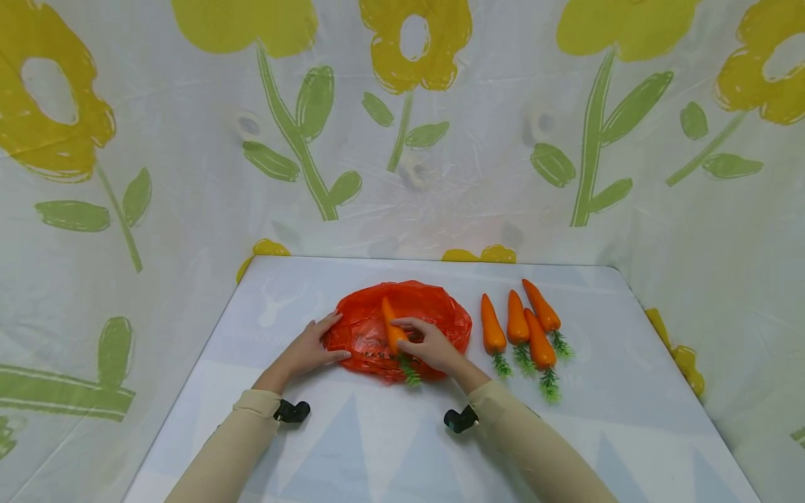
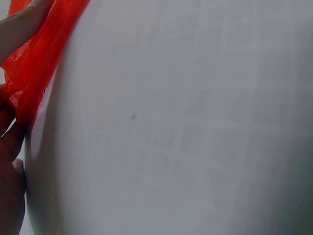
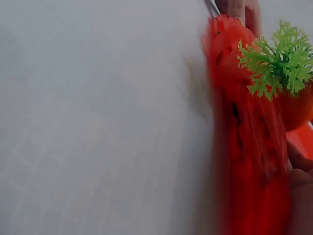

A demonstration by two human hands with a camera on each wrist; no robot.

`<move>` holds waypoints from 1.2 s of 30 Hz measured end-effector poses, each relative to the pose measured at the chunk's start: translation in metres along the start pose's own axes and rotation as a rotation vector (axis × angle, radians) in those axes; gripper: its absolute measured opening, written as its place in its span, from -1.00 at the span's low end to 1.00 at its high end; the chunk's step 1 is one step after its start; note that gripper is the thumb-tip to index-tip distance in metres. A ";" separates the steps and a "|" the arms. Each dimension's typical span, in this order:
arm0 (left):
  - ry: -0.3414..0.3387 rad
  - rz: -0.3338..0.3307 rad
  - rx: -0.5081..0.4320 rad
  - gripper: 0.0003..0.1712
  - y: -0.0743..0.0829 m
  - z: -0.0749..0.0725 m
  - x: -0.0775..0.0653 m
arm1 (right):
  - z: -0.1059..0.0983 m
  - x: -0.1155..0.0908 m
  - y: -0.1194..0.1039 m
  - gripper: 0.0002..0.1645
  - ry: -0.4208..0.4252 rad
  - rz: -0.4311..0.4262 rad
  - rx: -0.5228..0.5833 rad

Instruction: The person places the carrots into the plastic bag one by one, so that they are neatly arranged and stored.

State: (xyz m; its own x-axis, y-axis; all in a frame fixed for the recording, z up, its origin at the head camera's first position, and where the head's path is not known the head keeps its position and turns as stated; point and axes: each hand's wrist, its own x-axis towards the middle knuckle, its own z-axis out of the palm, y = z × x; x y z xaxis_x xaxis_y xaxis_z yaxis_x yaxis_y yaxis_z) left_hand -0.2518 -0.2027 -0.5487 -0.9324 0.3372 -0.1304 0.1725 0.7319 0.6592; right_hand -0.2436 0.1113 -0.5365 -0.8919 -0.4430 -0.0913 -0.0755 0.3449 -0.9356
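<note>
A red plastic bag [image 1: 361,335] lies spread with its mouth upward near the table's middle. My left hand [image 1: 308,347] holds the bag's left edge; in the left wrist view the red film [image 2: 36,68] passes between thumb and fingers. My right hand [image 1: 434,346] grips a toy carrot [image 1: 391,328] over the bag, its orange tip pointing away from me. The carrot's green leafy top [image 3: 281,61] shows in the right wrist view, beside the bag's crumpled side. Whether the carrot touches the bag's inside cannot be told.
Several more orange carrots [image 1: 492,328] with green tops lie on the white table [image 1: 604,363], right of the bag. A curtain [image 1: 478,181] with yellow flowers hangs behind the table and along both sides.
</note>
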 end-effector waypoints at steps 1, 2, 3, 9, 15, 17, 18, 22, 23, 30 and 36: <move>0.000 -0.001 0.000 0.17 0.000 0.000 0.000 | 0.001 0.001 0.000 -0.47 -0.003 0.006 0.007; -0.001 -0.004 0.001 0.17 0.000 0.000 0.000 | 0.003 0.001 0.000 -0.47 -0.007 0.010 0.013; -0.001 -0.006 0.000 0.17 0.000 0.000 0.000 | 0.004 0.002 -0.001 -0.48 -0.009 0.017 0.018; -0.004 -0.025 -0.007 0.18 0.000 0.000 0.001 | 0.011 0.006 -0.003 -0.49 -0.004 0.001 0.025; -0.007 -0.030 0.004 0.19 -0.001 0.000 0.002 | 0.019 0.013 -0.005 -0.49 -0.001 0.009 0.048; -0.010 -0.038 0.004 0.20 -0.002 0.000 0.003 | 0.022 0.017 -0.003 -0.49 0.003 0.009 0.048; -0.012 -0.042 0.003 0.20 -0.002 0.000 0.003 | 0.024 0.018 -0.003 -0.49 0.008 0.010 0.044; -0.008 -0.040 0.000 0.20 -0.001 0.000 0.002 | 0.031 0.023 -0.007 -0.51 0.024 0.029 0.019; -0.007 -0.034 -0.002 0.19 -0.001 0.000 0.001 | 0.033 0.023 -0.008 -0.51 0.024 0.031 0.018; 0.001 -0.007 -0.001 0.20 -0.003 0.000 0.002 | 0.041 0.029 -0.015 -0.52 0.016 0.019 0.023; 0.002 0.002 -0.010 0.19 -0.003 0.000 0.002 | 0.049 0.033 -0.018 -0.50 0.029 0.017 -0.079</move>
State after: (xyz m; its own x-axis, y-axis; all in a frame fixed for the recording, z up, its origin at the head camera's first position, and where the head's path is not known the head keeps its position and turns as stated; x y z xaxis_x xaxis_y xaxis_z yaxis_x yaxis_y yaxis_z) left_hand -0.2541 -0.2047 -0.5510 -0.9327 0.3372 -0.1281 0.1709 0.7257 0.6665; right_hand -0.2498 0.0503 -0.5395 -0.9058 -0.4127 -0.0961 -0.0940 0.4167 -0.9042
